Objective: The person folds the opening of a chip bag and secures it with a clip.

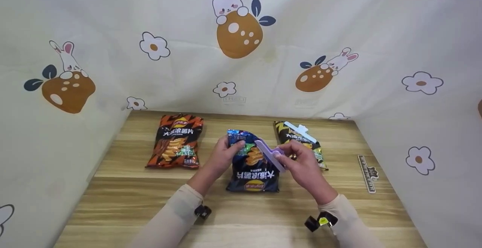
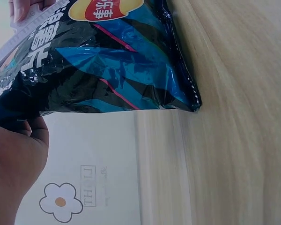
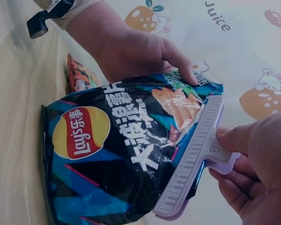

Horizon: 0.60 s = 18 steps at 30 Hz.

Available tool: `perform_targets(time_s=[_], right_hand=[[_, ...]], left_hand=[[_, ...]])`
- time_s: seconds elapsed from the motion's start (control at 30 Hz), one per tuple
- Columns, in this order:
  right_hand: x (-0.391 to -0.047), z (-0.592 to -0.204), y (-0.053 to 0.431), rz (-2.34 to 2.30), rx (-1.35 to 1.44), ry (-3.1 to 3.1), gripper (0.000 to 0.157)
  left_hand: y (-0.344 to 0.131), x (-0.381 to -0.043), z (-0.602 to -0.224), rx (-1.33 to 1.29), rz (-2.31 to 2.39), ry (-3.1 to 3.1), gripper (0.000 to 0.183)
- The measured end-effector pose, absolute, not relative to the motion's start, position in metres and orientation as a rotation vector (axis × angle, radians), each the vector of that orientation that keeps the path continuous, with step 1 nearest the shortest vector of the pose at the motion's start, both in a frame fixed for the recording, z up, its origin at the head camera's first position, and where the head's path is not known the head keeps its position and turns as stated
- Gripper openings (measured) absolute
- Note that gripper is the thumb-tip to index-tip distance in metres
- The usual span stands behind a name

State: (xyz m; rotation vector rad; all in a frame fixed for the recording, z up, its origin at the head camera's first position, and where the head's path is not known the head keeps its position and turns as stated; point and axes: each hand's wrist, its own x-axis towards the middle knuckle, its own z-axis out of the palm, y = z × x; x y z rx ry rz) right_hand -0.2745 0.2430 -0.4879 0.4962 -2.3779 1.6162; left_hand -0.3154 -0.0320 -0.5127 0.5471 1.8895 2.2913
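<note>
My left hand (image 1: pixel 223 157) grips a dark blue Lay's chip bag (image 1: pixel 253 178) by its upper left edge, thumb on the front. The bag is upside down, its printing inverted in the head view. Between thumb and fingers, my right hand (image 1: pixel 304 167) pinches a purple bag clip (image 1: pixel 268 155) with a piano-key pattern. Slanting across the bag's upper right corner, the clip (image 3: pixel 189 161) has its long bar over the front in the right wrist view. In the left wrist view, the bag (image 2: pixel 117 70) hides most of the left fingers.
An orange and black chip bag (image 1: pixel 176 142) lies at the back left. Behind my right hand is a yellow and black chip bag (image 1: pixel 283 130) with a light blue clip (image 1: pixel 300 131) across it. A white and black clip (image 1: pixel 368 176) lies at the right. Printed cloth (image 1: pixel 180 78) surrounds the table.
</note>
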Motion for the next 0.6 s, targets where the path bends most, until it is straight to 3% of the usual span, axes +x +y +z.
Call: perform_targets(time_s=[0.6], right_hand=[[-0.280,-0.477,0.231,1.564,0.543,-2.371,0.018]], left_hand=[[-0.031,-0.316,-0.515,0.556,2.281,1.880,0.034]])
